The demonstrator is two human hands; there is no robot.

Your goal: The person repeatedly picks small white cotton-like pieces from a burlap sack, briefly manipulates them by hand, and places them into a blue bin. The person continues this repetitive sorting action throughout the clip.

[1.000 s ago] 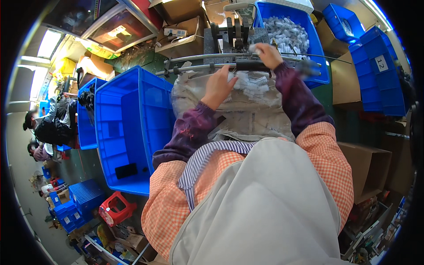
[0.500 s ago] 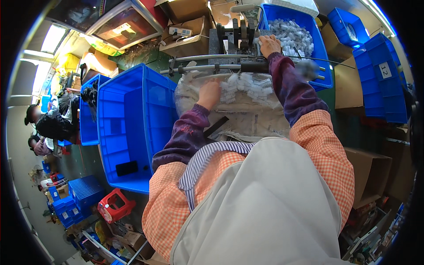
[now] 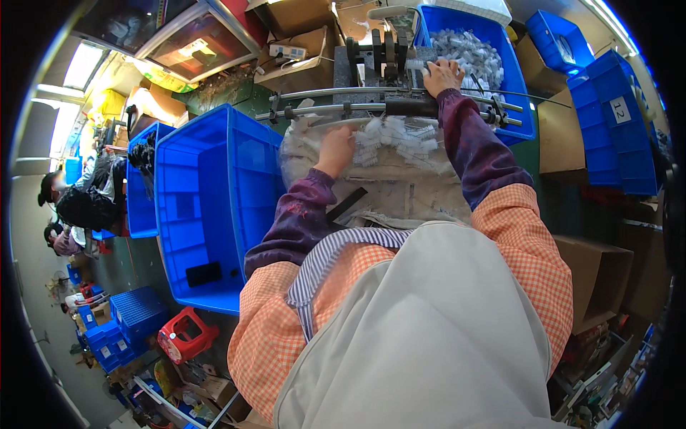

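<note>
White piece (image 3: 415,64) touched at machine (image 3: 376,51) by right hand (image 3: 444,77), grip unclear; pile (image 3: 395,141) seemingly placed for easy reach by left hand (image 3: 336,148), grip hidden.

A: What's worn just behind the fingers (image 3: 444,67)?

B: Dark purple oversleeves. The left oversleeve (image 3: 291,218) carries small pinkish-red marks; the right oversleeve (image 3: 486,149) looks mottled, with bluish patches.

A: And farther back from the fingers?

B: Loose, full sleeves (image 3: 525,232) in a small orange-and-white check.

A: Farther back still?

B: A broad, smooth, pale grey cloth (image 3: 421,322) with soft folds. Along its left, reaching nearer the fingers, curves a band (image 3: 319,266) striped navy and white.
</note>
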